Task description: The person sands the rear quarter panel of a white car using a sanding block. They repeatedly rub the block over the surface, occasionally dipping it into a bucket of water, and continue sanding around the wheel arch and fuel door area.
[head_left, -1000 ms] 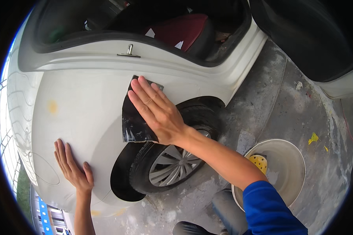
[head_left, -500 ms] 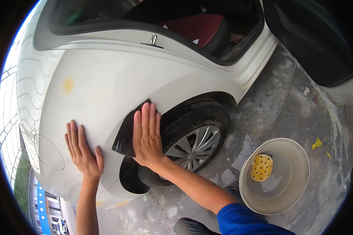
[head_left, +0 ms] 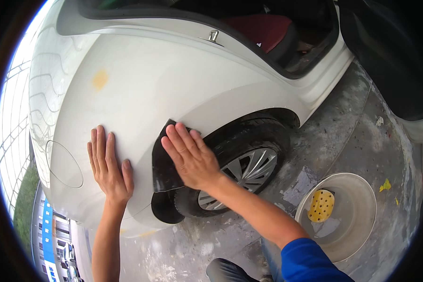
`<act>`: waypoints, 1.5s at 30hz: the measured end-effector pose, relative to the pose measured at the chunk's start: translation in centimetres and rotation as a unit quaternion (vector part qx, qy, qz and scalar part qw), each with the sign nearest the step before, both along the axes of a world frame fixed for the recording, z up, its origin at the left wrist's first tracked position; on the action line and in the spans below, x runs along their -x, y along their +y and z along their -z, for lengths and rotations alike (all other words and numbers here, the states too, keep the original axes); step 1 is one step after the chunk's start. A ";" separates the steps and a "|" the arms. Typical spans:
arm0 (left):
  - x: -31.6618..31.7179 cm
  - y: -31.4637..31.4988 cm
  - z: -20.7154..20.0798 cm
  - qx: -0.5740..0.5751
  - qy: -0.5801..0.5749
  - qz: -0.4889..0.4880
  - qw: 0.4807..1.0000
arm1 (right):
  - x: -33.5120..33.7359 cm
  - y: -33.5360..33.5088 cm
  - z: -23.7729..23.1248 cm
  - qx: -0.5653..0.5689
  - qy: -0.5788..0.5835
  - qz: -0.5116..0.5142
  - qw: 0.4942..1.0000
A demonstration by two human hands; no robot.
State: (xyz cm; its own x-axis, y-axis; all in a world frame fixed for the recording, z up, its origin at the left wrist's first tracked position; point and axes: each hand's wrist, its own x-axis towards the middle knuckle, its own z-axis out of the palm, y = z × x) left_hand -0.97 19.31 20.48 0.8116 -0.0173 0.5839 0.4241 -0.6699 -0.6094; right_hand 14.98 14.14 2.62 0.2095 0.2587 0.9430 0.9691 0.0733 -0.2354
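Note:
My left hand (head_left: 109, 167) lies flat on the white rear side panel (head_left: 131, 89) of a car, its fingers stretched and the thumb apart. My right hand (head_left: 190, 157) presses a sheet of black sandpaper (head_left: 163, 167) against the panel beside the wheel arch. Its fingers lie straight over the sheet's right part, and its thumb is hidden. The sandpaper's left part and top corner stick out from under the hand. A blurred yellowish patch (head_left: 99, 80) marks the panel above my left hand.
The rear wheel (head_left: 249, 167) sits right of my right hand. A pale bucket (head_left: 357, 235) stands on the stained floor, with a yellow perforated pad (head_left: 321, 206) inside. At the upper right a dark door (head_left: 385, 61) hangs open. The round fuel flap (head_left: 63, 164) lies left of my left hand.
My right hand and the sandpaper have turned, with the fingers now leaning more to the left. My left hand sits slightly higher on the panel. The whole view has shifted.

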 end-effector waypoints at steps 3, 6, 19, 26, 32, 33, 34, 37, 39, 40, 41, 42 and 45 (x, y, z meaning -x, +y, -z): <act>0.8 -0.5 -0.4 -0.005 -0.008 -0.010 1.000 | -9.3 -2.5 0.8 -0.063 0.049 0.001 0.997; 0.1 -0.4 -0.3 -0.006 -0.015 0.004 1.000 | -7.2 -2.2 -1.1 -0.153 0.156 -0.026 0.975; -0.4 -0.3 -0.1 0.005 -0.017 0.006 1.000 | -1.5 -2.4 -2.5 -0.042 -0.005 -0.116 0.992; 0.6 -0.5 -0.6 0.000 -0.023 0.007 1.000 | -13.2 -4.9 0.1 -0.047 -0.063 -0.012 0.997; -0.4 0.1 0.4 0.009 -0.029 0.017 0.999 | -3.7 -2.7 -2.2 -0.043 -0.014 -0.094 0.995; -0.6 0.2 0.5 0.014 -0.024 0.019 0.999 | -4.0 -2.5 -2.2 -0.028 -0.049 -0.075 0.996; -0.3 0.2 0.4 0.013 -0.022 0.014 1.000 | -6.1 -2.9 -2.3 -0.020 -0.107 -0.073 0.991; 0.5 -0.9 -0.8 -0.002 -0.016 -0.003 1.000 | -13.6 -5.8 -0.3 -0.011 -0.075 -0.024 0.997; 0.3 -1.0 -0.5 0.000 -0.027 0.001 1.000 | -13.4 -5.6 0.4 -0.065 0.000 -0.018 0.998; 0.1 -0.8 -0.2 0.001 -0.031 0.007 1.000 | -10.6 -4.5 -0.2 -0.099 0.040 -0.044 0.993; 1.1 -1.3 -0.8 -0.005 -0.028 -0.003 1.000 | -6.6 -3.2 -1.3 -0.139 0.088 -0.086 0.983; 0.3 -0.9 -0.3 0.003 -0.030 0.014 0.999 | -3.3 -2.9 -1.5 -0.084 0.011 -0.096 0.992; -0.7 -0.4 0.1 0.022 -0.033 0.033 0.999 | 0.2 -1.2 -2.0 -0.063 -0.114 -0.092 0.987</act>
